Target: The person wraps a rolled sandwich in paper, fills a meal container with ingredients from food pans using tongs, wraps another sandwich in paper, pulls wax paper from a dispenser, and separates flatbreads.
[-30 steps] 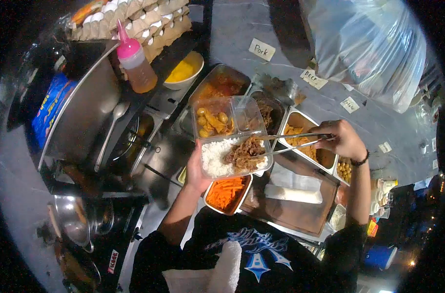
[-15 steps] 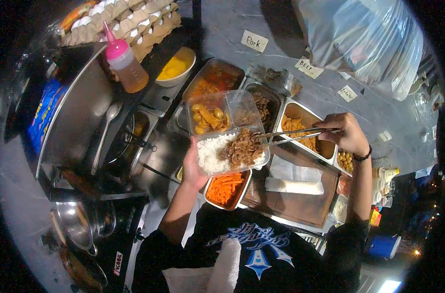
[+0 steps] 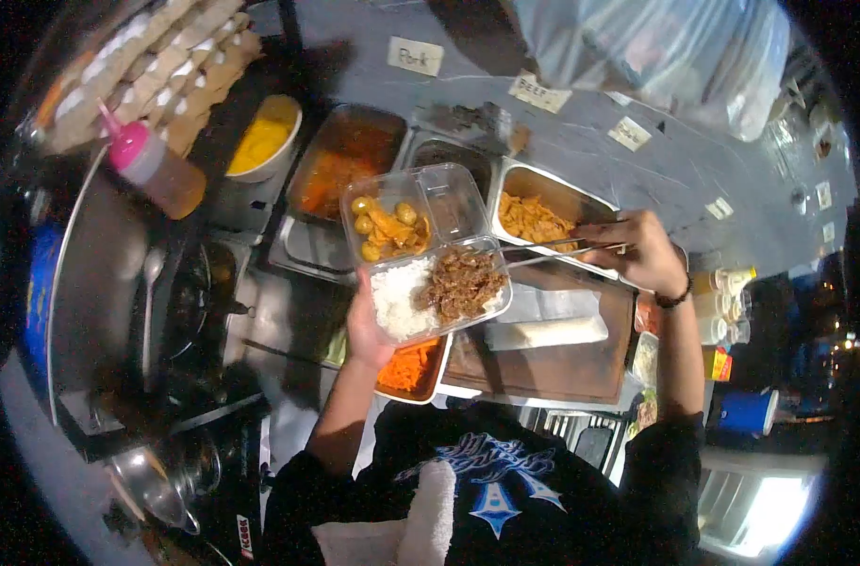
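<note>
A clear plastic meal container (image 3: pixel 460 209) rests in my left hand (image 3: pixel 365 328), which grips its left edge. White rice (image 3: pixel 398 300) and shredded brown meat (image 3: pixel 466 283) share its large compartment. Orange-brown pieces with small round eggs or potatoes (image 3: pixel 390 229) fill one smaller compartment; the other shows bare plastic. My right hand (image 3: pixel 645 253) is closed around metal tongs (image 3: pixel 567 246), whose tips are at the right side of the meat. Below the container lies a wooden board (image 3: pixel 543 368) with a white roll (image 3: pixel 548 331) on it.
Trays of red stew (image 3: pixel 340 174) and orange strips (image 3: pixel 534 217) stand beyond the container. Shredded carrot (image 3: pixel 408 366) sits below it. At left are a pink-capped bottle (image 3: pixel 157 170), a yellow-filled bowl (image 3: pixel 263 140) and egg cartons (image 3: pixel 166 66). A plastic bag (image 3: pixel 656 57) hangs over the upper right.
The camera view has swung right, so the trays appear farther left. The tongs have shifted toward the right edge of the meat. My left hand still holds the container.
</note>
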Demonstrator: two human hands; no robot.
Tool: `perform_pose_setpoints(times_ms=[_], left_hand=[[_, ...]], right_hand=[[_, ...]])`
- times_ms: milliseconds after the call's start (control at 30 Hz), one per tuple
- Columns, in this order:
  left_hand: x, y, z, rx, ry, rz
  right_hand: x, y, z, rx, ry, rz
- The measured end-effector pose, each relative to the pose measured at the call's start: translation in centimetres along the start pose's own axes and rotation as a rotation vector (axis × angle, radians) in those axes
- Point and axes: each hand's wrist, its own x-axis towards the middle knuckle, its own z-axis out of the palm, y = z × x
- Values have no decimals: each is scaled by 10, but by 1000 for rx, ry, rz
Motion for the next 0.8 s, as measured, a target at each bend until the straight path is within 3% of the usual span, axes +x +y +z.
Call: perform_pose_setpoints(times_ms=[67,133,200,267,333,367,433,467,500,533,633,733,800], left_hand=[[1,-11,-1,33,13,20],[-2,-20,-1,73,67,32],[0,-32,-7,90,-131,76],[3,-44,-7,106,-38,47],[7,-58,-13,191,-54,40],[11,-61,-10,163,-14,4],[11,-83,1,187,-18,-60],[13,-96,-2,229,-55,-80],[18,-107,-13,234,-89,-86],[26,-122,-20,239,-132,-107],[16,-125,28,373,-110,-161],[6,-118,64,425,-44,-200],[7,-113,63,510,-77,-316]], right_hand=[[-16,0,13,37,-52,86],[-52,11,15,185,7,364],[-110,45,33,336,370,505],[-156,59,47,156,599,780],[-185,73,61,-123,576,1105],[-192,83,73,-359,506,1148],[-204,92,81,-147,357,1365],[-210,113,105,-171,424,1289],[-207,123,115,-155,345,1223],[-211,120,121,-246,324,945],[-178,103,124,-104,887,928],[-154,39,159,357,1067,821],[-172,1,180,905,873,722]])
